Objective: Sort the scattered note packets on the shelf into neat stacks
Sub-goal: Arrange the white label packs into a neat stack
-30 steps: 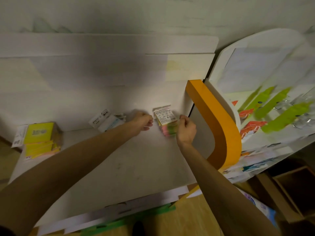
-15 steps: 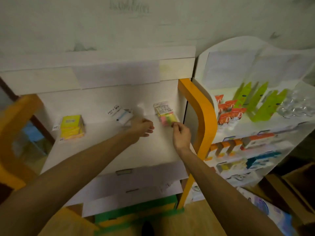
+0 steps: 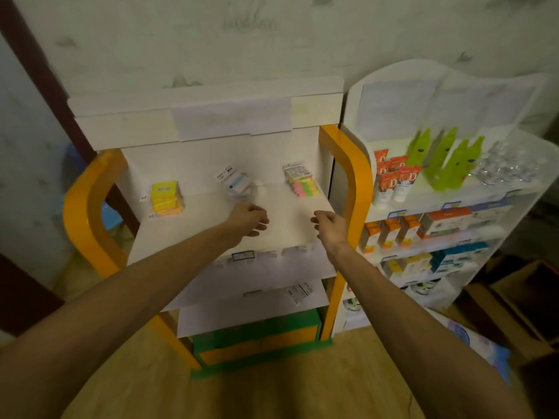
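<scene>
A: White laminate shelf [image 3: 211, 234], flat and matte, framed by glossy orange side rails [image 3: 348, 182]. Three groups of note packets along the back edge, well apart from one another.

B: Positions relative to the hands?

A: Yellow note packets [image 3: 166, 196] far left, stacked, blocky, film-wrapped. Blue-and-white note packets [image 3: 234, 182] at centre, heaped and tilted, glossy clear wrap, outline blurred. Multicolour note packets [image 3: 301, 184] at right, pink, yellow and green strips under a white printed header card, long axis running front to back, leaning toward the rear panel.

B: Nearest hand to each?

A: Left hand [image 3: 249, 219] just in front of and below the blue-and-white group; reach directed forward and slightly left. Right hand [image 3: 331, 226] in front of the multicolour group, slightly to its right; reach directed forward. Yellow stack well apart from both, nearer the left side.

B: Hand state?

A: Both empty, fingers loosely curled, relaxed, touching no packet. Both hovering over the bare front half of the shelf.

B: Judgement on task stage?

A: Likely near completion: yellow and multicolour groups appear tidy; centre heap least square, probably the remaining candidate for straightening by the left hand.

B: Handling notes?

A: Slippery film wrap, light packets, likely to slide if pushed from one side only.
</scene>
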